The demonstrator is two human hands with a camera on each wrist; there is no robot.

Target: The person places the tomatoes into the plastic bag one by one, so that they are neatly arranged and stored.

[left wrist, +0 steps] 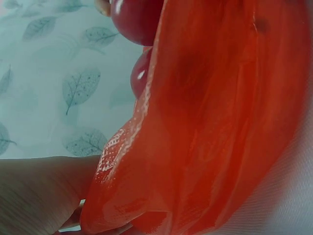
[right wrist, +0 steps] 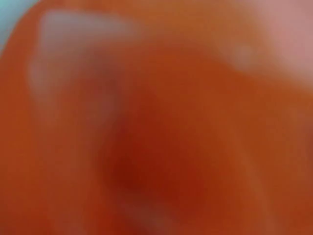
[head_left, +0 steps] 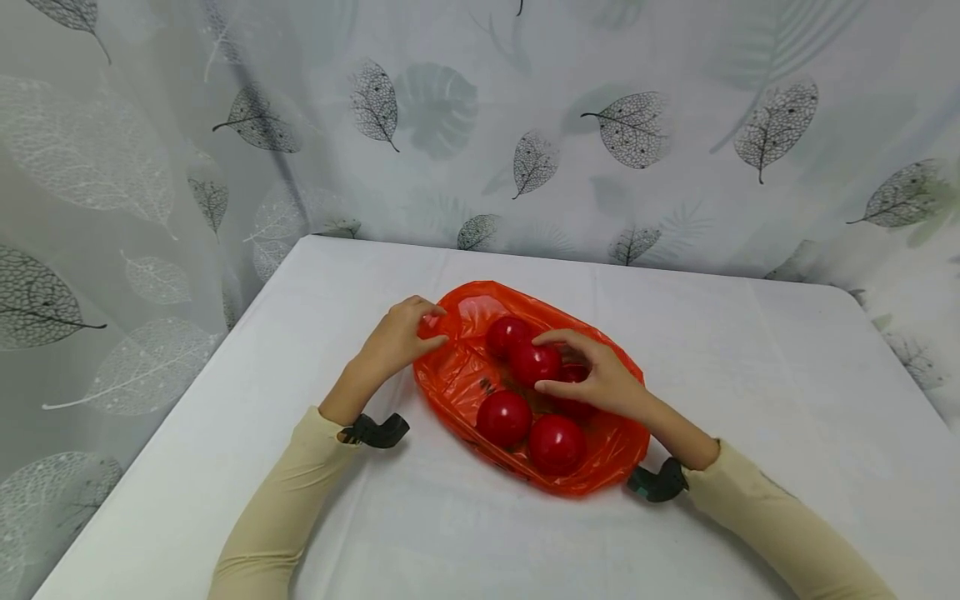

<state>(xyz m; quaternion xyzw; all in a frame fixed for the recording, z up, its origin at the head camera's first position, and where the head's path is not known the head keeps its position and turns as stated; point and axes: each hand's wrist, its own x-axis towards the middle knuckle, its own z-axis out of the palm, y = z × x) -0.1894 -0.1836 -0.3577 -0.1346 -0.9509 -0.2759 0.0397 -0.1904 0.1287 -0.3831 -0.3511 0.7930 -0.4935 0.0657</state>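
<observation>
An orange-red plastic bag (head_left: 457,367) lies spread open on the white table, with several shiny, round red balls inside. My right hand (head_left: 600,375) reaches in over its right side, thumb and fingers curved around one red ball (head_left: 535,364). Another ball (head_left: 573,390) is partly hidden under that hand. Two more balls, one (head_left: 504,418) beside the other (head_left: 557,444), rest near the front rim. At the bag's left rim, my left hand (head_left: 397,337) grips the plastic between thumb and fingers; in the left wrist view the bag (left wrist: 195,122) covers its fingertips. Orange blur fills the right wrist view.
The white-covered table (head_left: 750,375) extends around the bag on all sides. Behind and to the left hangs a leaf-patterned curtain (head_left: 480,125). Dark wrist mounts (head_left: 378,431) sit at both sleeves' cuffs.
</observation>
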